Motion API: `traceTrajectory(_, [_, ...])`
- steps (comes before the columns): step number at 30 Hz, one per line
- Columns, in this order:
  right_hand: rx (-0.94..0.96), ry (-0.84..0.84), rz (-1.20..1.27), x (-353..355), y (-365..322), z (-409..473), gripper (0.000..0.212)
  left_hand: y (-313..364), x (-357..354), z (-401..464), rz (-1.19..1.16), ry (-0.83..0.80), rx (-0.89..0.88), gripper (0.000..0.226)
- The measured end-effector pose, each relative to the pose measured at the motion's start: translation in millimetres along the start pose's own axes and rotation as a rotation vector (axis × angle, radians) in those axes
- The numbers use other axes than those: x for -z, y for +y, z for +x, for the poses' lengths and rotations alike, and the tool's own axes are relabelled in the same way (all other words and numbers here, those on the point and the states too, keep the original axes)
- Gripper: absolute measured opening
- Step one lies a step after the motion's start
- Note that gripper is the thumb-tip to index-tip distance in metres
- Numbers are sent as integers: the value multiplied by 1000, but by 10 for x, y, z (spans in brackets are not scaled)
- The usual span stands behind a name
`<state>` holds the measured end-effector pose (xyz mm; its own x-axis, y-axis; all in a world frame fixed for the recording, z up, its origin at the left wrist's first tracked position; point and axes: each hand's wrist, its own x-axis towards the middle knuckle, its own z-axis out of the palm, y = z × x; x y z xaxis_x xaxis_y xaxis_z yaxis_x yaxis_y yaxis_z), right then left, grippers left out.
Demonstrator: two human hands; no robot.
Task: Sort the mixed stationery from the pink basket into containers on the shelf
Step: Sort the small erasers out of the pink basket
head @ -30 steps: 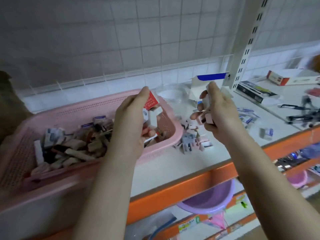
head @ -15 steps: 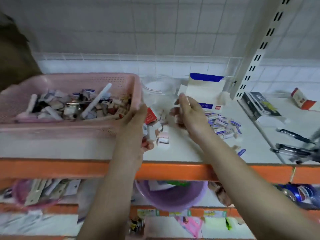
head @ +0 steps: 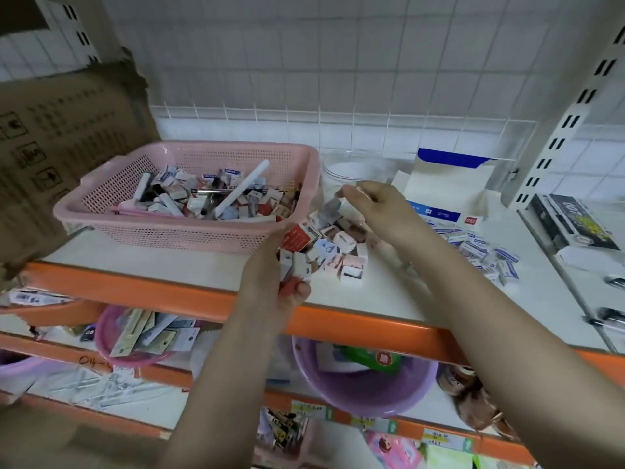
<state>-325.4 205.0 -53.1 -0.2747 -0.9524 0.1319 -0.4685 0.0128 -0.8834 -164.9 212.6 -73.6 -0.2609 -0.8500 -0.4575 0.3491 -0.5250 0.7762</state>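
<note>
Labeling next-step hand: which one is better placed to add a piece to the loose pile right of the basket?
Probably the left hand: it already grips several small boxes beside the pile. The right hand appears empty.

Left hand (head: 282, 282) curled tight, holding small boxes (head: 297, 265). Right hand (head: 375, 204) reached forward, fingers loose, holding nothing.

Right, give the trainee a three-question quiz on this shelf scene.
1. True or false: the left hand holds several small boxes.
2. What lies just right of the pink basket? A) a heap of small boxes B) scissors C) a stapler
3. Fill in: the right hand hovers above the ____.

Key: 1 true; 2 A; 3 heap.
</note>
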Motion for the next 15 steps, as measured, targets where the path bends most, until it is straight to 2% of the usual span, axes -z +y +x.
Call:
traceTrajectory(3, [11, -37, 140, -48, 3, -103, 23, -21, -45, 31, 35, -36, -18, 26])
traceTrajectory(6, [44, -157, 79, -142, 31, -262, 34, -72, -139, 75, 224, 26, -143, 31])
traceTrajectory(9, [126, -64, 72, -217, 102, -333, 28, -123, -197, 139, 316, 9, -199, 32])
traceTrajectory(11, [86, 35, 141, -218, 154, -345, 19, -135, -242, 140, 296, -55, -189, 31])
traceTrajectory(13, [-29, 145, 404, -128, 178, -341, 17, -142, -286, 151, 171, -99, -120, 27])
traceTrajectory(15, [-221, 225, 821, 35, 152, -337, 18, -140, -320, 180, -57, -106, -19, 22])
